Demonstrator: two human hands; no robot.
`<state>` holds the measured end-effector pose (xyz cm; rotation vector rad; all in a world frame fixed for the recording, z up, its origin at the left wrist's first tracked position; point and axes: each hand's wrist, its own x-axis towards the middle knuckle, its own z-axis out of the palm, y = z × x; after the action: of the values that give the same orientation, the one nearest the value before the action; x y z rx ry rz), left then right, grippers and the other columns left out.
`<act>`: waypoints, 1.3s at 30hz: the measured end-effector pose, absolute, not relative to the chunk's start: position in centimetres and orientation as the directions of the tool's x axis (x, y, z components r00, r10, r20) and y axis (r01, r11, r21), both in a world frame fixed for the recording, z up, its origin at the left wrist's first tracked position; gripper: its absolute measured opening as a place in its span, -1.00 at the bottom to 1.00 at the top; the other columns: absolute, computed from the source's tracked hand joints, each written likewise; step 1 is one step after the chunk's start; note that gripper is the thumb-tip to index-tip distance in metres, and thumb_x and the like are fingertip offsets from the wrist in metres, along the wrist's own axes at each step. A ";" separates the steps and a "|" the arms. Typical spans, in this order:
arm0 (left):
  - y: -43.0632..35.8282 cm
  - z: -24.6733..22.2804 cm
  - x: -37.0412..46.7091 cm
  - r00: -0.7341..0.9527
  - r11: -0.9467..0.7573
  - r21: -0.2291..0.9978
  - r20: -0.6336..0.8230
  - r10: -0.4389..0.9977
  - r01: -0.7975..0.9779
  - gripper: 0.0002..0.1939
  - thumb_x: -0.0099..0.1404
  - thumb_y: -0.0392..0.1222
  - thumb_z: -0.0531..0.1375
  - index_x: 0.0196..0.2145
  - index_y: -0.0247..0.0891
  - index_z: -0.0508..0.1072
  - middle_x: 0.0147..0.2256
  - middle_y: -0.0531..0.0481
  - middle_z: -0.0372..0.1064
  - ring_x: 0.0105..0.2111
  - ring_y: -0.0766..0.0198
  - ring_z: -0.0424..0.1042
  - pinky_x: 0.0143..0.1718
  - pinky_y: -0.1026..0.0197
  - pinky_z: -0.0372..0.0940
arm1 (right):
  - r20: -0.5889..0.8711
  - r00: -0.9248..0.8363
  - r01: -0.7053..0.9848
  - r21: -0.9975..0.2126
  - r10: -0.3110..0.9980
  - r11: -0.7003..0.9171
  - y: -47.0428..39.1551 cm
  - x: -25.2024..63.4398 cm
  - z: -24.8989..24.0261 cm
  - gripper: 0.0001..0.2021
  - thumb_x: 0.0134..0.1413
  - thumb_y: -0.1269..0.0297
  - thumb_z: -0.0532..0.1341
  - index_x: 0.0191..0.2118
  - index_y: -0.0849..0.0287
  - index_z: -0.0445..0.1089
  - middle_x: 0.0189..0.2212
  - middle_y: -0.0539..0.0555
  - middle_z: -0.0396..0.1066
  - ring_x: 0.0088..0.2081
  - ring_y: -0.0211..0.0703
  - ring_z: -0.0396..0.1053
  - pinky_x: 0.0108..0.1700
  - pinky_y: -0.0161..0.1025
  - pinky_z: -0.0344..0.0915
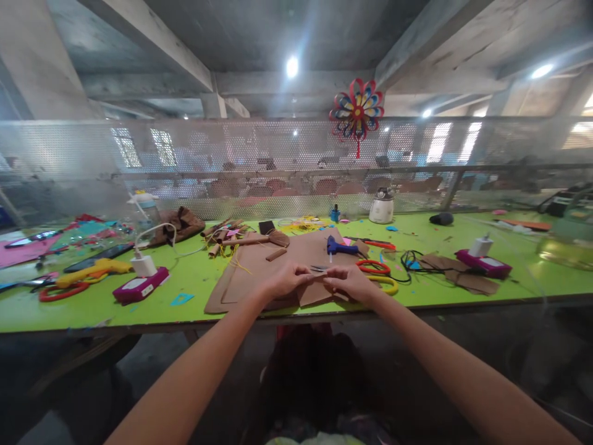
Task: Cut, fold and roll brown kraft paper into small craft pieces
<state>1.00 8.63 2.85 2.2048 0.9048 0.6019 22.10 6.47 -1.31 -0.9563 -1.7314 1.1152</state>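
Between my two hands is a small piece of brown paper (319, 292), near the table's front edge. My left hand (295, 278) pinches its left side, and my right hand (345, 281) has its fingers closed on the right side. Grey scissor blades (319, 268) show just beyond my fingertips. A larger brown sheet (250, 278) lies flat under and to the left of my hands. The dark blue glue gun (341, 246) rests just beyond my right hand. Red scissor handles (373, 267) and a yellow handle (386, 285) lie to its right.
Paper rolls (227, 238) lie behind the sheet. A yellow glue gun (95, 272) and a purple power strip (140, 285) are at left; another power strip (484, 264) is at right. A white container (382, 207) stands before the mesh screen (278, 148).
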 end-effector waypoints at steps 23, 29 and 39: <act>6.6 2.6 2.3 0.584 -0.190 0.937 -0.018 0.811 0.293 -0.56 -0.02 0.10 0.25 -0.42 -0.42 0.50 -0.53 0.01 0.33 -0.51 0.33 0.25 -0.48 0.30 0.11 | 0.189 -0.265 -0.118 -0.980 0.946 0.163 4.8 22.1 -1.0 -0.67 -0.18 0.10 0.32 -0.32 0.26 0.46 -0.75 -0.14 0.16 -0.73 -0.46 -0.02 -0.65 -0.40 -0.10; 6.8 2.5 2.7 0.565 -0.347 0.844 0.065 0.823 0.409 -0.65 0.06 -0.01 0.16 -0.42 -0.41 0.50 -0.53 0.02 0.34 -0.52 0.33 0.25 -0.51 0.31 0.10 | 0.109 -0.339 -0.262 -0.965 0.935 0.018 5.3 22.6 -1.2 -0.70 -0.27 0.17 0.39 -0.37 0.25 0.46 -0.51 0.01 0.43 -0.50 -0.28 0.34 -0.41 -0.32 0.25; 6.2 2.8 2.8 0.545 -0.484 0.714 0.170 0.821 0.506 -0.71 0.11 -0.13 0.07 -0.43 -0.39 0.50 -0.54 0.04 0.32 -0.54 0.37 0.20 -0.54 0.35 0.07 | 0.234 -0.282 -0.059 -0.972 0.930 0.226 4.7 22.1 -0.7 -0.68 -0.16 0.10 0.33 -0.33 0.25 0.46 -0.51 -0.01 0.39 -0.50 -0.32 0.27 -0.43 -0.35 0.18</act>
<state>2.84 6.22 2.83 2.1745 1.0656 0.6733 22.12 4.70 -0.72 -0.8619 -1.5006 1.2460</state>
